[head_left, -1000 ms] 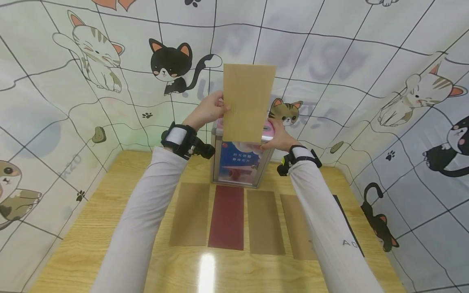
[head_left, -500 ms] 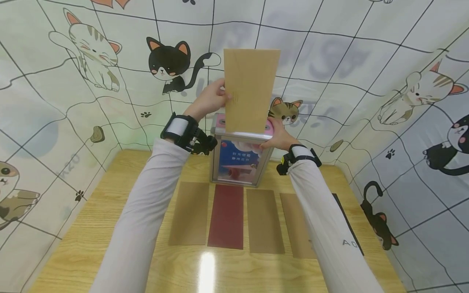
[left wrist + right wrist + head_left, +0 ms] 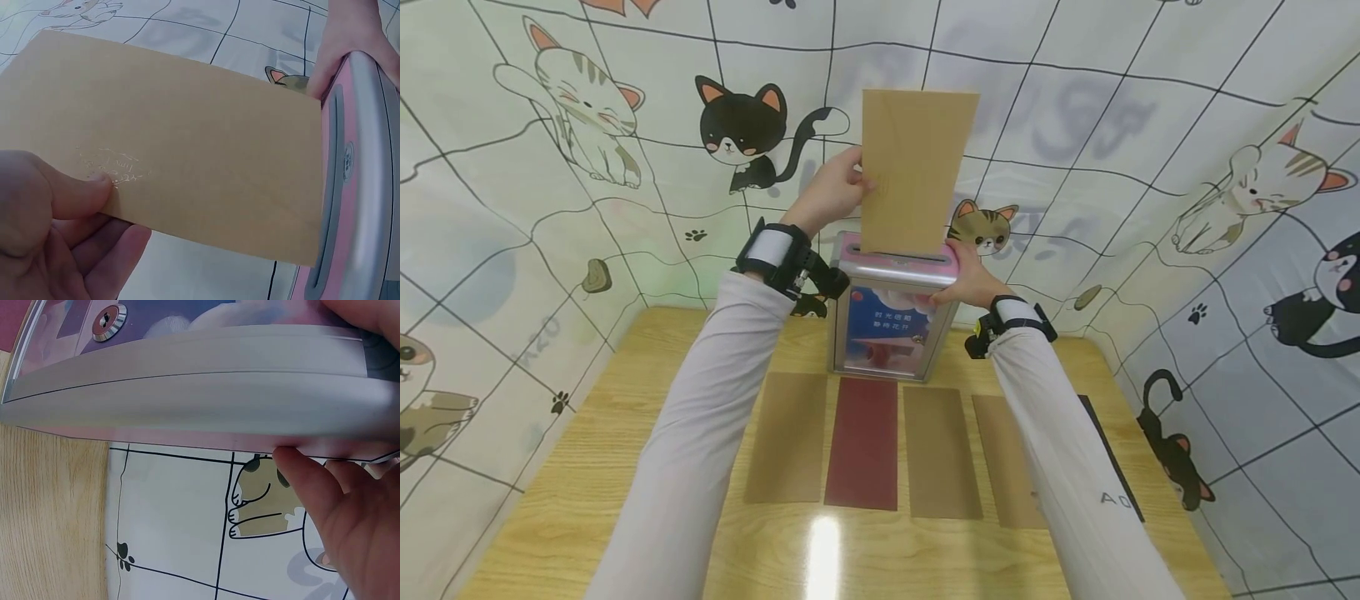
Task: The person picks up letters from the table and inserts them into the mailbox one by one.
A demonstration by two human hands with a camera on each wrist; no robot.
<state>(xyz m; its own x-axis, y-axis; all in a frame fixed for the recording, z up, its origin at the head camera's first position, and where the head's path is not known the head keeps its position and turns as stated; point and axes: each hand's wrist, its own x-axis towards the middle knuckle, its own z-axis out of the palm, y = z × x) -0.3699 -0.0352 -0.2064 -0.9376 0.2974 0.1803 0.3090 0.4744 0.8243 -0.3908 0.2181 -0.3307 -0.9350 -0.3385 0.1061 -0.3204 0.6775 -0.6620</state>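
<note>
My left hand (image 3: 835, 193) pinches a tan paper envelope (image 3: 917, 167) by its left long edge, thumb on the near face. In the left wrist view, faint shiny marks show beside the thumb on the envelope (image 3: 206, 150). The envelope stands upright over the letter box (image 3: 887, 329), its lower edge at the slot (image 3: 331, 181) in the pink lid; whether that edge is inside, I cannot tell. My right hand (image 3: 972, 279) grips the box's top right corner, thumb on the front. A keyhole lock (image 3: 109, 323) shows on the box front in the right wrist view.
On the wooden table (image 3: 775, 558), in front of the box, lie a brown envelope (image 3: 786, 437), a dark red envelope (image 3: 862, 446) and more brown ones (image 3: 943, 454). A black edge (image 3: 1108, 454) shows beside the right sleeve. A cat-print cloth (image 3: 647, 167) hangs behind.
My left hand has risen with the envelope, whose lower edge has moved up from in front of the box to the lid, baring the slot. The right hand stays on the box.
</note>
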